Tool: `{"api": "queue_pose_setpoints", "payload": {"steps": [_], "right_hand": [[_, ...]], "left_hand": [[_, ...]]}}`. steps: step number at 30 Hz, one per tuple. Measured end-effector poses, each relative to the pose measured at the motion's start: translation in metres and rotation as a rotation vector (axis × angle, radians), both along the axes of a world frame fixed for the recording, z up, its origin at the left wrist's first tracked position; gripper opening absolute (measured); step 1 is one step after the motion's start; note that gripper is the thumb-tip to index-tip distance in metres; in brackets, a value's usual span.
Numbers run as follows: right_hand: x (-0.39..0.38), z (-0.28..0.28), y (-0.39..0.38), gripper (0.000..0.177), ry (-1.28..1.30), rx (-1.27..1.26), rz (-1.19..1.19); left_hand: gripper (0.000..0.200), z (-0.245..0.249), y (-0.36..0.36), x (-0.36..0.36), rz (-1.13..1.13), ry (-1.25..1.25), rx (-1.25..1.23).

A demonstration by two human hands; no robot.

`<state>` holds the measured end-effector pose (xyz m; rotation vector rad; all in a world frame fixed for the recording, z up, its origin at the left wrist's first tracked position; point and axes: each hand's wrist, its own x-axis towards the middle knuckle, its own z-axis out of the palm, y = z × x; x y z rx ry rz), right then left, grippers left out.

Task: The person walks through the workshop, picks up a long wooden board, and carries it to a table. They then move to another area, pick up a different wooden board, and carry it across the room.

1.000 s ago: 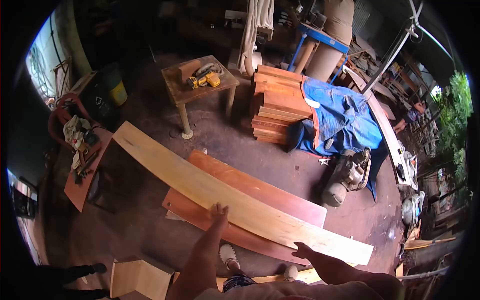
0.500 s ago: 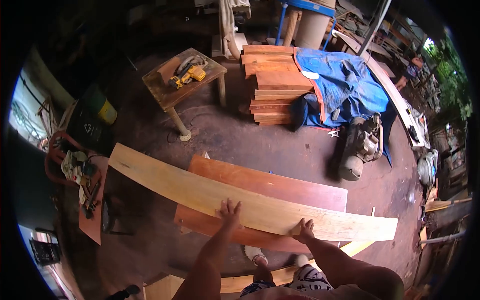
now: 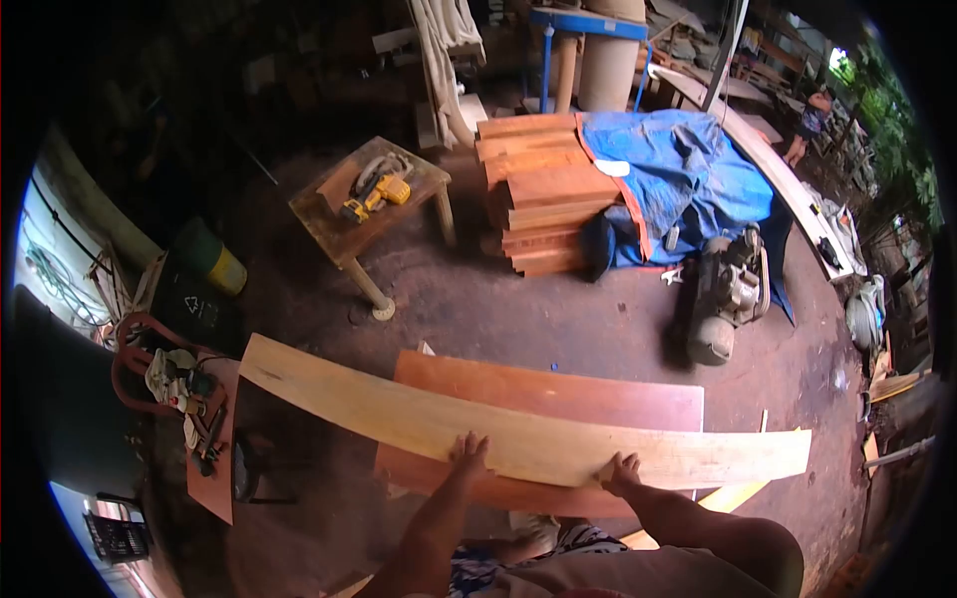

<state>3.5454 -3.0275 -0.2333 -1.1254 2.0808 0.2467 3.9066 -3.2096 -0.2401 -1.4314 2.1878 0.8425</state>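
Note:
A long pale wooden board (image 3: 538, 439) lies across a wider reddish-brown board (image 3: 558, 391) in front of me. My left hand (image 3: 470, 453) rests on the pale board's near edge, left of its middle, fingers spread on the surface. Farther right, my right hand (image 3: 622, 472) touches the same near edge, its fingers on top and slightly apart. The undersides of both hands are hidden. Part of the reddish board shows below the pale one.
A small table (image 3: 344, 229) bears a yellow power tool (image 3: 384, 191). Behind are stacked planks (image 3: 558, 189) under a blue tarp (image 3: 688, 169), with a compressor (image 3: 728, 299) beside them. A red chair (image 3: 130, 374) with tools stands left. A person (image 3: 812, 122) is far right.
The view has tilted up, so the boards and table sit lower in the picture. Both hands remain at the pale board's near edge, the fingers slightly more drawn together.

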Motion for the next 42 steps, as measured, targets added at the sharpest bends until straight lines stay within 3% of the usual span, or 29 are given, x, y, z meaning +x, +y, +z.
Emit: {"api": "queue_pose_setpoints", "payload": {"steps": [3,6,8,11,15,19,22,26,30,33,35,38,42], "right_hand": [[0.012,0.01,-0.027,0.101,0.012,0.038,-0.079],[0.039,-0.013,-0.069,0.093,-0.132,0.135,0.044],[0.082,-0.021,-0.1,0.083,-0.146,0.021,0.223],[0.171,-0.002,-0.156,0.08,-0.124,0.025,0.198],[0.294,-0.009,-0.212,0.09,-0.181,0.009,0.107],[0.387,0.012,-0.269,0.101,-0.08,0.051,-0.067],[0.399,0.005,-0.282,0.119,-0.015,0.139,-0.223],[0.402,0.004,-0.274,0.12,-0.011,0.128,-0.277],[0.409,-0.001,-0.267,0.122,0.035,0.126,-0.255],[0.414,0.02,-0.277,0.119,0.007,0.103,-0.264],[0.413,0.021,-0.276,0.119,0.001,0.091,-0.256],[0.409,0.009,-0.269,0.121,-0.005,0.067,-0.23],[0.41,0.021,-0.271,0.121,-0.052,0.044,-0.25]], "left_hand": [[0.092,0.004,-0.021,0.014,0.047,0.038,-0.016],[0.087,0.008,-0.033,0.055,0.136,0.048,-0.009],[0.085,0.008,-0.062,0.093,0.152,0.061,-0.022],[0.083,0.015,-0.111,0.166,0.146,0.054,-0.243],[0.085,0.017,-0.191,0.283,0.246,0.051,-0.404],[0.096,0.033,-0.278,0.396,0.344,0.018,-0.29],[0.102,0.048,-0.33,0.466,0.506,-0.057,-0.247],[0.106,0.063,-0.389,0.539,0.728,-0.144,-0.178],[0.106,0.05,-0.433,0.612,0.759,-0.251,-0.153],[0.107,0.027,-0.459,0.645,0.75,-0.243,-0.214],[0.099,0.002,-0.468,0.67,0.828,-0.102,-0.194],[0.09,-0.004,-0.463,0.675,0.723,-0.079,-0.361],[0.085,0.004,-0.459,0.668,0.764,-0.094,-0.394]]}}
